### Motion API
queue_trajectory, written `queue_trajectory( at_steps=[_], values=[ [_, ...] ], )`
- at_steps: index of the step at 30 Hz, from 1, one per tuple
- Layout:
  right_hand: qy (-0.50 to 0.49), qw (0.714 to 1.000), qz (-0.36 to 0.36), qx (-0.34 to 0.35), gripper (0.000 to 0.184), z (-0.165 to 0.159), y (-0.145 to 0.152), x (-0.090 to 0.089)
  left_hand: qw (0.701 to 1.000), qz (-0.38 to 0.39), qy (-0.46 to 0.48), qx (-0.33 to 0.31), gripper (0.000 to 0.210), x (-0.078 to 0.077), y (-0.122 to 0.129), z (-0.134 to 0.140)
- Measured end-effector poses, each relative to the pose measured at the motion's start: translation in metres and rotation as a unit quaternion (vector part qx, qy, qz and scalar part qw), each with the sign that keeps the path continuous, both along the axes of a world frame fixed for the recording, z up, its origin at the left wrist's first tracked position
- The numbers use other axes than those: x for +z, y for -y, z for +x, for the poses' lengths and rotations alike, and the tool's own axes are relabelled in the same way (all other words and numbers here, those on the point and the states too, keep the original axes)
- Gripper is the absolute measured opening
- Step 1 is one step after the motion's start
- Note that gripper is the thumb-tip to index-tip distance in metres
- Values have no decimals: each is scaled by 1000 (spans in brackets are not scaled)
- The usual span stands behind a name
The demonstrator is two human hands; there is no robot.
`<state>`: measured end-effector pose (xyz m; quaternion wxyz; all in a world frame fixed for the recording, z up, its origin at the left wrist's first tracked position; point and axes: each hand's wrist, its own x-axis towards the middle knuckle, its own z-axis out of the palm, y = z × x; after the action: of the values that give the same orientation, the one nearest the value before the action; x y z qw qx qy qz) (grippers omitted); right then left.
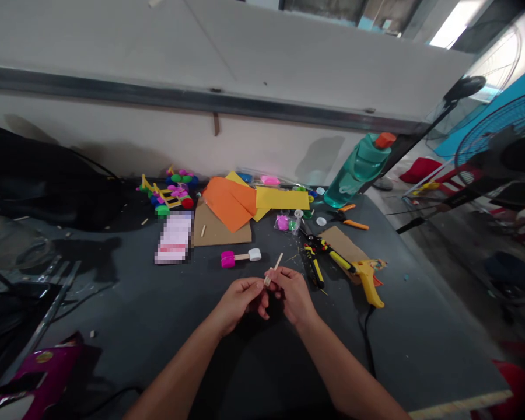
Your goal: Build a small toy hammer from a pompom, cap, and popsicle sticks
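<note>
Over the dark table, my left hand (244, 300) and my right hand (291, 291) meet, both closed in a pinch. Between them are thin wooden sticks (279, 261); one points up and away, and shorter pale ends show at the fingertips. How many there are I cannot tell. Just beyond my hands lies a wooden stick piece (242, 257) with a magenta clay lump (228, 259) on one end and a white lump (254, 255) on the other. To the right of my right hand rest black-and-yellow pliers (314, 265) and a yellow glue gun (370, 283).
Orange paper (231, 204) and yellow paper (284, 199) lie over cardboard (221, 236). A phone-like blurred rectangle (174, 238) and colourful small models (170, 189) sit left. A teal bottle (354, 169) and orange-handled cutters (354, 223) are back right. The glue gun's cord (368, 344) trails forward.
</note>
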<state>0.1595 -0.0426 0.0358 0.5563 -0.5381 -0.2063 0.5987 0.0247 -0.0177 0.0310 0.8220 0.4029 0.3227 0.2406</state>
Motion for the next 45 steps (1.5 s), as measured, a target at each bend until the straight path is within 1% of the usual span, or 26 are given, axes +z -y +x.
queue_trajectory(
  at_steps=[3, 5, 9, 14, 19, 24, 26, 30, 35, 37, 39, 40, 41, 42, 43, 44, 45],
  values=[
    [-26, 1000, -10, -5, 23, 1, 1, 2, 1000, 21, -2, -5, 28, 0, 0, 0],
    [-35, 999, -15, -4, 23, 0, 1, 2, 998, 56, -29, 2, 27, -1, 0, 0],
    [-38, 999, -5, 7, 21, -3, 1, 0, 988, 118, -93, 19, 33, 0, 0, 1],
    [-30, 999, 16, 23, 20, -3, 1, 1, 982, 145, -116, 23, 31, 1, 0, 1],
    [11, 999, 42, 19, 22, -3, 3, 1, 979, 164, -119, 8, 30, 2, 0, 0],
    [85, 995, 53, 4, 23, -3, 4, 0, 984, 152, -89, -5, 32, 6, -1, -1],
    [97, 994, 58, 6, 23, -3, 5, 1, 985, 149, -84, -6, 32, 6, 0, 0],
    [115, 991, 63, 13, 23, -4, 6, 3, 979, 166, -114, 14, 37, 0, 1, 2],
    [142, 987, 66, 19, 23, -8, 5, -2, 967, 198, -153, 37, 38, -9, 2, 3],
    [182, 981, 61, 41, 24, -5, 4, -1, 966, 199, -162, 41, 38, -10, 0, 2],
    [270, 959, 55, 69, 27, 6, 3, 6, 965, 195, -166, 49, 37, -9, -3, 0],
    [334, 938, 54, 79, 30, 14, 2, 11, 966, 191, -166, 55, 35, -9, -5, -2],
    [412, 907, 61, 69, 33, 24, 2, 18, 966, 187, -165, 62, 34, -8, -7, -3],
    [499, 862, 68, 51, 34, 36, 1, 24, 966, 185, -165, 69, 33, -8, -9, -4],
    [591, 802, 68, 45, 36, 49, 1, 29, 966, 184, -165, 76, 31, -7, -11, -6],
    [677, 734, 43, 35, 39, 61, 1, 33, 965, 186, -168, 81, 30, -7, -13, -6],
    [744, 667, -6, 36, 44, 72, 1, 35, 962, 191, -174, 83, 29, -7, -14, -7]
  ],
)
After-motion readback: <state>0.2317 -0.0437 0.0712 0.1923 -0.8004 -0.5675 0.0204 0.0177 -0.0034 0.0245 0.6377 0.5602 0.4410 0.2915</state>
